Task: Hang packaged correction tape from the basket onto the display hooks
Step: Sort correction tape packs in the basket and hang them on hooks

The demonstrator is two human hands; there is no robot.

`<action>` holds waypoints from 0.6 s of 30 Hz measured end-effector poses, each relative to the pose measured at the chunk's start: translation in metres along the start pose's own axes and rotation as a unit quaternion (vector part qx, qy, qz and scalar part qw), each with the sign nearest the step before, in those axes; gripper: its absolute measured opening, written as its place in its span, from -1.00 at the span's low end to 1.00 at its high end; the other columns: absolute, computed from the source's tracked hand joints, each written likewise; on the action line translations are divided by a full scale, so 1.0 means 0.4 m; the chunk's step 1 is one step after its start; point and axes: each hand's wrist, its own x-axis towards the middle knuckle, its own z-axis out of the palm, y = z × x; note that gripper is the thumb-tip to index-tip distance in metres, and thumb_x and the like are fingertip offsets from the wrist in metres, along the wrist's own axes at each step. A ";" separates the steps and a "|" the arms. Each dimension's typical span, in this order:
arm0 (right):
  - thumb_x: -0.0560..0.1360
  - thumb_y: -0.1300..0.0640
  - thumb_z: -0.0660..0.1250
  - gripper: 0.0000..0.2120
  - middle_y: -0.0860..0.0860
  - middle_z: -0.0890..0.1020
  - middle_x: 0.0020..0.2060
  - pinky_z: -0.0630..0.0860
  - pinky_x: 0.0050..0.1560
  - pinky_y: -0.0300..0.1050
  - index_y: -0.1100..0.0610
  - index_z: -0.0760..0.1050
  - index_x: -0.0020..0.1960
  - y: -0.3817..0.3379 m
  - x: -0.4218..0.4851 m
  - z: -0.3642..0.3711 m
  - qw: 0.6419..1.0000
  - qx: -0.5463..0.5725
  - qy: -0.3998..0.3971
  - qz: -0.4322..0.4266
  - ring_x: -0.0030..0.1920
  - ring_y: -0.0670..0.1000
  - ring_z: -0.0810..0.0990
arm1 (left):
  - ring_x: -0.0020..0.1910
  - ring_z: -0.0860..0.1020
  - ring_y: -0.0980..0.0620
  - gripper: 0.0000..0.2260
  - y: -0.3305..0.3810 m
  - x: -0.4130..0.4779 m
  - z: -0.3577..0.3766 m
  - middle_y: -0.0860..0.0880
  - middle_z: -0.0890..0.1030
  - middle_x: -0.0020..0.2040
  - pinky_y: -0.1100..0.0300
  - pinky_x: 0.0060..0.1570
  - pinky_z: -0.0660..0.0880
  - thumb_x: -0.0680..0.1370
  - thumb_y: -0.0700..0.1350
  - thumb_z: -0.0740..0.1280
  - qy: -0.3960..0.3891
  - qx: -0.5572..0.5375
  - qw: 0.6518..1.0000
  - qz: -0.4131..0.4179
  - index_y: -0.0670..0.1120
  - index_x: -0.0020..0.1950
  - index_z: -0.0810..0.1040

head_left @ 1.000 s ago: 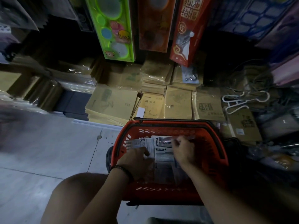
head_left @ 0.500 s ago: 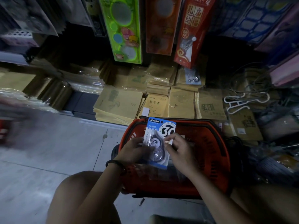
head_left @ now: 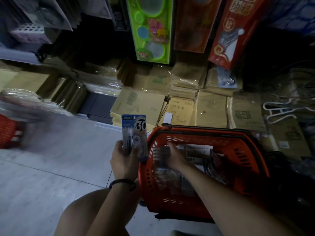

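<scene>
Gripped one correction tape pack (head_left: 134,132) upright in the left hand (head_left: 125,160), fingers curled round its lower half, the blue card with its big "30" standing clear above the knuckles. Held it just to the left of the orange basket (head_left: 247,159), outside the rim and off the floor. Had the right hand (head_left: 173,155) down inside that basket, apart from the left, over the loose heap of packs (head_left: 199,150) lying in it (too smeared by blur to tell whether those fingers had closed on anything or merely touched). Wore a black band (head_left: 121,182) on the left wrist. Had a bare knee (head_left: 81,215) below the left forearm, over pale floor tiles (head_left: 51,167). Faced, beyond both hands, shrink-wrapped stacks of tan exercise books (head_left: 139,106), the nearest stack just past the basket's far rim. Above those, farther out from the hands, had a green toy pack (head_left: 150,28) and a red box (head_left: 226,31), with a brown one between. Off to the right of the right hand, noted a white hanger (head_left: 286,109) lying on more tan stock. Far out to the left of the left hand, noted a second red basket (head_left: 8,130), badly blurred.
</scene>
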 end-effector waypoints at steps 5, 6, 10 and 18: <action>0.50 -0.26 0.33 -0.67 -0.11 0.68 0.07 0.56 0.20 0.13 -0.24 0.40 0.22 0.039 0.031 0.023 1.000 -0.015 -0.001 0.002 0.08 0.04 0.66 | -0.01 0.67 0.03 -0.65 -0.006 0.013 0.001 0.12 0.67 -0.03 -0.05 0.00 0.67 0.35 0.36 0.40 -0.031 0.009 0.999 0.002 0.17 -0.01 0.53; 0.53 -0.24 0.31 -0.74 -0.10 0.68 0.05 0.57 0.17 0.14 -0.23 0.38 0.18 0.034 0.023 0.017 1.000 -0.018 0.012 0.006 0.07 0.05 0.65 | -0.02 0.67 0.05 -0.65 -0.004 0.014 0.004 0.12 0.66 -0.02 -0.02 -0.02 0.66 0.38 0.35 0.41 -0.033 0.014 0.999 0.004 0.17 0.00 0.53; 0.66 -0.30 0.00 -0.66 -0.02 0.65 0.08 0.58 0.12 0.14 -0.15 0.40 0.22 0.053 -0.018 0.006 0.995 -0.039 0.085 0.045 0.08 0.10 0.64 | -0.06 0.61 0.14 -0.72 -0.007 0.018 0.014 0.09 0.62 -0.04 0.13 -0.13 0.59 0.56 0.16 0.47 -0.036 0.051 0.998 0.018 0.02 0.12 0.54; 0.40 0.32 0.38 -0.83 -0.05 0.62 -0.26 0.42 -0.20 -0.11 0.06 0.51 -0.14 0.116 -0.211 -0.009 0.978 0.083 0.175 0.075 -0.16 0.06 0.61 | -0.11 0.57 0.14 -0.89 0.007 -0.030 0.025 0.12 0.58 -0.11 0.21 -0.20 0.48 0.62 -0.01 0.44 -0.077 0.067 0.994 0.024 0.05 0.05 0.52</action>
